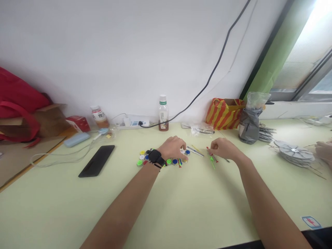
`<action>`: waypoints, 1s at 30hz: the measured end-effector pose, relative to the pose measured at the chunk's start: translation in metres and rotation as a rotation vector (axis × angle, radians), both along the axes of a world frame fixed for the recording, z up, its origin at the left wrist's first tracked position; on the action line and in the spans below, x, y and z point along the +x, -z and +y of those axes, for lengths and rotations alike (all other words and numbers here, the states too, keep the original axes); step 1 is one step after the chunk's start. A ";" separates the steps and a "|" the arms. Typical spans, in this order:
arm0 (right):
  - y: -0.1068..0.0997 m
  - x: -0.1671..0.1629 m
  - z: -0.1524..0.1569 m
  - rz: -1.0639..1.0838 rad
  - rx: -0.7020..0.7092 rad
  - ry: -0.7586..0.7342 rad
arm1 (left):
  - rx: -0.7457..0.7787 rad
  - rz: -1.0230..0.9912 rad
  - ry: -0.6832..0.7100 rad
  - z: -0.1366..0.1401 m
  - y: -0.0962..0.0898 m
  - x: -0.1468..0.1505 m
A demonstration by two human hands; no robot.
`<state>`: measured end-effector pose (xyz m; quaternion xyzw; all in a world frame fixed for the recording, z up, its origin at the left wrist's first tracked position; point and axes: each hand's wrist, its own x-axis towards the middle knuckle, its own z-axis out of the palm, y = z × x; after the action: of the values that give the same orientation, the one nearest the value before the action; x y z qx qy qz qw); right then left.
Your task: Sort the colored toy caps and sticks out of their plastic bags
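Observation:
My left hand (173, 148), with a black watch (155, 156) on its wrist, is over a cluster of small round plastic discs. Its thumb and forefinger are apart, close to a white disc (182, 151) and a blue disc (187, 152). A green disc (140, 163) and several others lie beside the wrist, partly covered. My right hand (223, 148) is closed in a pinch over thin red and green plastic sticks (212, 162); what its fingertips hold is hidden. Between the hands lie thin silver rods (195, 151) and a yellow stick.
A black phone (97, 161) lies left, near a pale blue power bank (76, 139). A drink bottle (163, 114) stands by the wall. Right are a striped bag (224, 114), a grey bag (249, 126) and stacked grey discs (295, 152). Another person's hand (323, 152) shows at the right edge.

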<state>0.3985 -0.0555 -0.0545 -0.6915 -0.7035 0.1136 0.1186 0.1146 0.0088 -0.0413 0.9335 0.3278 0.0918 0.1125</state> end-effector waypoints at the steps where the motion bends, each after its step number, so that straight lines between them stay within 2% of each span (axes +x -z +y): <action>1: 0.001 -0.002 0.000 -0.028 -0.009 0.011 | -0.015 0.017 -0.012 0.000 0.000 0.000; 4: 0.004 -0.008 0.001 -0.084 -0.028 0.063 | -0.066 0.024 -0.033 0.000 0.000 0.000; 8: 0.007 -0.007 0.002 -0.007 -0.079 0.051 | -0.118 -0.012 -0.041 -0.001 -0.001 0.000; 12: 0.011 -0.002 0.004 0.049 -0.001 0.017 | -0.167 -0.065 -0.050 0.001 -0.001 -0.001; 17: 0.018 -0.002 0.005 -0.033 0.081 0.115 | -0.196 -0.125 -0.027 0.003 0.002 -0.003; 21: 0.020 -0.003 0.003 -0.041 0.072 0.128 | -0.212 -0.165 -0.023 0.005 0.006 -0.003; 24: 0.018 -0.003 0.004 -0.033 0.140 0.143 | -0.208 -0.155 -0.002 0.008 0.008 -0.004; 27: 0.015 -0.009 0.007 0.059 0.233 0.154 | -0.163 -0.181 0.017 0.010 0.005 -0.005; 30: 0.012 -0.027 0.008 0.311 0.290 0.083 | -0.150 -0.302 0.045 0.007 -0.002 -0.002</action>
<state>0.3713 -0.0473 -0.0669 -0.6698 -0.6564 0.1114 0.3287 0.1124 0.0155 -0.0395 0.9051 0.2920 0.2038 0.2321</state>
